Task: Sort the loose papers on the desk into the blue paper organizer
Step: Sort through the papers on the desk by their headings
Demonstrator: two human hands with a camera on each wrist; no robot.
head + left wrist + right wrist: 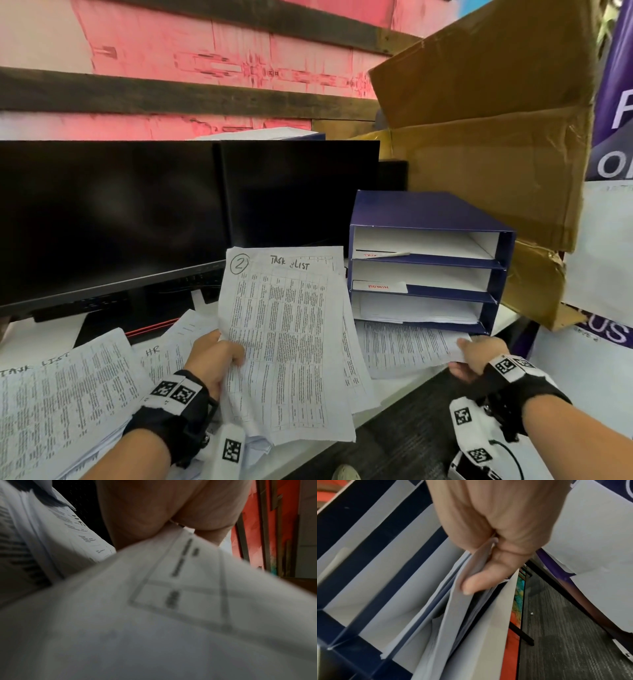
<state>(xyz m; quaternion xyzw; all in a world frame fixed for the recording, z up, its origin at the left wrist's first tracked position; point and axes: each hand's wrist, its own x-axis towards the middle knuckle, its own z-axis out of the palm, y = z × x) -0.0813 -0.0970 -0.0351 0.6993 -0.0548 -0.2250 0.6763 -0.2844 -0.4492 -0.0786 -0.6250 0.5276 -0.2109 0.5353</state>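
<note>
Left hand [214, 359] clamped on "Task List" sheets [287, 342], raised above surface [404, 387]. Right hand [474, 356] pinching sheaf [404, 346] just before organizer [435, 209]. Bottom tray part-filled, upper 2 near bare. Stack [61, 394] left unsorted; task early.

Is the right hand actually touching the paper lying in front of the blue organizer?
Touching. The right wrist view shows the right hand pinching the paper, thumb curled over its edge.
</note>
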